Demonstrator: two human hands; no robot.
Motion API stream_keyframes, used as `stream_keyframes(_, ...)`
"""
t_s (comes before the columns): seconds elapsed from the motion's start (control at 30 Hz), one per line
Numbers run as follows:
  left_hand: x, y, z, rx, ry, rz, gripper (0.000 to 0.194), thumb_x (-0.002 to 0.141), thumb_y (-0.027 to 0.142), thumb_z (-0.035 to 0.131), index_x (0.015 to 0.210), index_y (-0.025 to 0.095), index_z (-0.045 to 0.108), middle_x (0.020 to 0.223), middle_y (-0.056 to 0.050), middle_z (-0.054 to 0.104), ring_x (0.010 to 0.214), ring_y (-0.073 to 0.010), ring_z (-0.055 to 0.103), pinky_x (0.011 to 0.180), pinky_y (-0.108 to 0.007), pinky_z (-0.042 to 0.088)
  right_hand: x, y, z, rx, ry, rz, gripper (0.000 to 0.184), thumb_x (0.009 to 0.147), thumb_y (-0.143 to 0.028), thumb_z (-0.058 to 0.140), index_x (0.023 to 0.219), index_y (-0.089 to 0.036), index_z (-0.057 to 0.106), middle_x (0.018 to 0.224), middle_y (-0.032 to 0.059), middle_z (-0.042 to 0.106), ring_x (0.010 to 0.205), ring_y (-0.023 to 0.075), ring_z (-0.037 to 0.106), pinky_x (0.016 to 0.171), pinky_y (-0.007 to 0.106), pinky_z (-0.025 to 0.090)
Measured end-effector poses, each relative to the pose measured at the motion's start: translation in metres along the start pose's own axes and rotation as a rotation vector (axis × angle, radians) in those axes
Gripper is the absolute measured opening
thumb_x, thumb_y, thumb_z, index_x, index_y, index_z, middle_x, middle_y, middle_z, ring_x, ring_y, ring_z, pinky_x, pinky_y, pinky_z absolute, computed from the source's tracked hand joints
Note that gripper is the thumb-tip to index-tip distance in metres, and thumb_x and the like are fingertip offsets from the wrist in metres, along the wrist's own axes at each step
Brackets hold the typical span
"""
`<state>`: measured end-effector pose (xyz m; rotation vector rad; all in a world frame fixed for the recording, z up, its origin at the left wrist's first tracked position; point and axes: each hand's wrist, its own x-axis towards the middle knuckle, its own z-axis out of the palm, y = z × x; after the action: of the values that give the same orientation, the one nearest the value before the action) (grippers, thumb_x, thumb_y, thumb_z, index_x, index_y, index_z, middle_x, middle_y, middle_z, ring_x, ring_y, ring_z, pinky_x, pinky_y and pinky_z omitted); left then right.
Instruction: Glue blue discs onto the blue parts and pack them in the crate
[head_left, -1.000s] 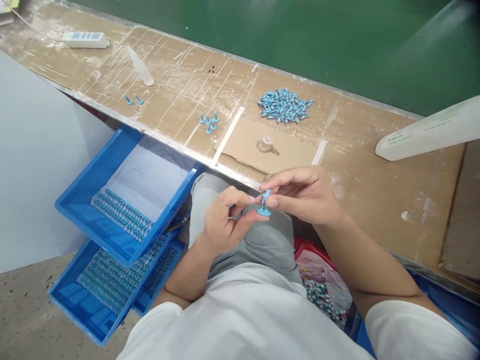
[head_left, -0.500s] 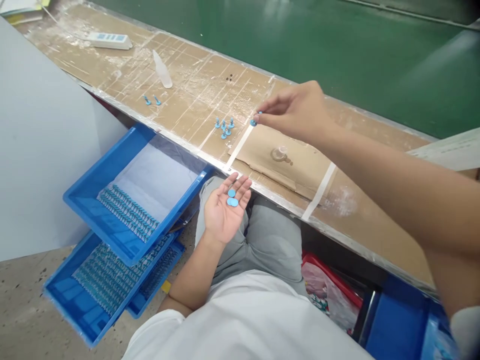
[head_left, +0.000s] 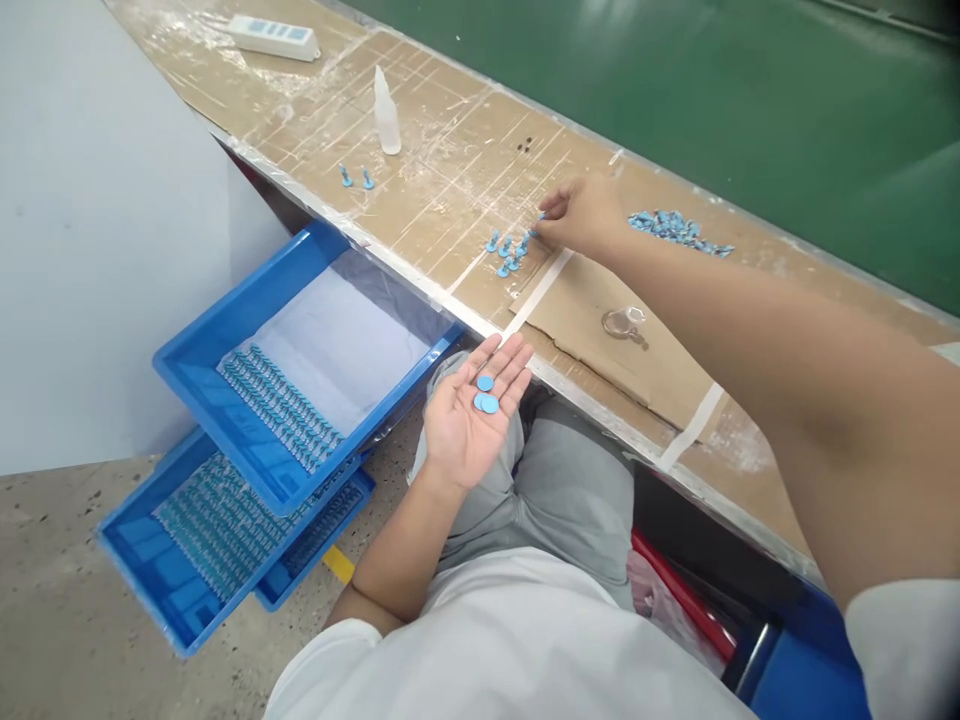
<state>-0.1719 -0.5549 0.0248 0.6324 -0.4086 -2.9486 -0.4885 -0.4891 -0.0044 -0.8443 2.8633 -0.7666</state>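
Note:
My left hand [head_left: 471,425] is palm up over my lap, fingers stretched out flat. Three thin round blue discs [head_left: 485,383] lie loose on it, two of them overlapping. Over the bench my right hand [head_left: 577,215] pinches a small blue disc-based piece [head_left: 535,232], mostly hidden by the fingertips. Right beside those fingertips stand several like pieces [head_left: 505,246], each a blue round base with a thin upright stem. Two more stemmed pieces [head_left: 356,178] stand farther left, near a white squeeze bottle [head_left: 387,122].
A loose pile of blue pieces [head_left: 675,228] lies behind my right forearm. A small clear dish [head_left: 622,322] sits on a cardboard sheet [head_left: 585,330]. Blue trays [head_left: 217,430] with rows of pieces are at left below the bench. A power strip [head_left: 274,38] lies at the far left.
My right hand has brought the pinched piece left and down to the standing group. The camera view has shifted, and the pile behind the forearm now shows. My left hand keeps its discs.

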Motion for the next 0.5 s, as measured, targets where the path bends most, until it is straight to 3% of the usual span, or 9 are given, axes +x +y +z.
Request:
stream_keyframes(0.13, 0.003, 0.001, -0.001, 0.02, -0.004, 0.005, 0.037, 0.092, 0.025, 0.04, 0.119, 0.011, 0.062, 0.139, -0.014, 0.059, 0.133, -0.0253, 0.053, 0.112, -0.04, 0.04, -0.018, -0.019, -0.024, -0.044, 0.061, 0.011, 0.038, 0.073, -0.026, 0.073, 0.105, -0.006, 0.071, 0.093, 0.0096, 0.075, 0.076, 0.014, 0.063, 0.081, 0.032, 0.048)
stream_keyframes(0.23, 0.005, -0.001, -0.002, 0.053, 0.002, 0.029, 0.035, 0.093, 0.027, 0.038, 0.114, 0.013, 0.063, 0.135, -0.013, 0.062, 0.13, -0.024, 0.055, 0.11, -0.04, 0.043, -0.072, -0.048, -0.053, -0.036, 0.246, -0.176, 0.023, 0.081, -0.025, 0.066, 0.098, -0.012, 0.075, 0.083, 0.0065, 0.074, 0.072, 0.0133, 0.064, 0.082, 0.031, 0.046)
stream_keyframes(0.3, 0.006, -0.002, -0.002, 0.064, 0.019, 0.052, 0.034, 0.093, 0.027, 0.038, 0.112, 0.014, 0.063, 0.134, -0.012, 0.062, 0.13, -0.0232, 0.055, 0.109, -0.039, 0.044, -0.124, -0.066, -0.068, 0.042, 0.204, -0.35, 0.015, 0.082, -0.027, 0.069, 0.093, -0.019, 0.076, 0.08, 0.0044, 0.074, 0.068, 0.014, 0.064, 0.072, 0.029, 0.047)
stream_keyframes(0.4, 0.005, -0.007, 0.002, 0.063, 0.01, 0.076, 0.032, 0.093, 0.026, 0.04, 0.112, 0.015, 0.063, 0.132, -0.012, 0.063, 0.131, -0.0242, 0.054, 0.108, -0.04, 0.045, -0.199, -0.08, -0.072, 0.225, -0.06, -0.585, 0.021, 0.08, -0.03, 0.075, 0.1, -0.027, 0.074, 0.089, 0.0021, 0.074, 0.075, 0.0157, 0.067, 0.073, 0.028, 0.052)
stream_keyframes(0.5, 0.002, -0.016, 0.01, 0.081, -0.025, 0.072, 0.031, 0.094, 0.026, 0.041, 0.113, 0.015, 0.063, 0.131, -0.012, 0.064, 0.131, -0.0257, 0.054, 0.109, -0.043, 0.043, -0.242, -0.08, -0.057, 0.319, -0.16, -0.566, 0.027, 0.081, -0.031, 0.075, 0.107, -0.027, 0.073, 0.1, 0.0061, 0.074, 0.087, 0.0198, 0.069, 0.081, 0.031, 0.055)
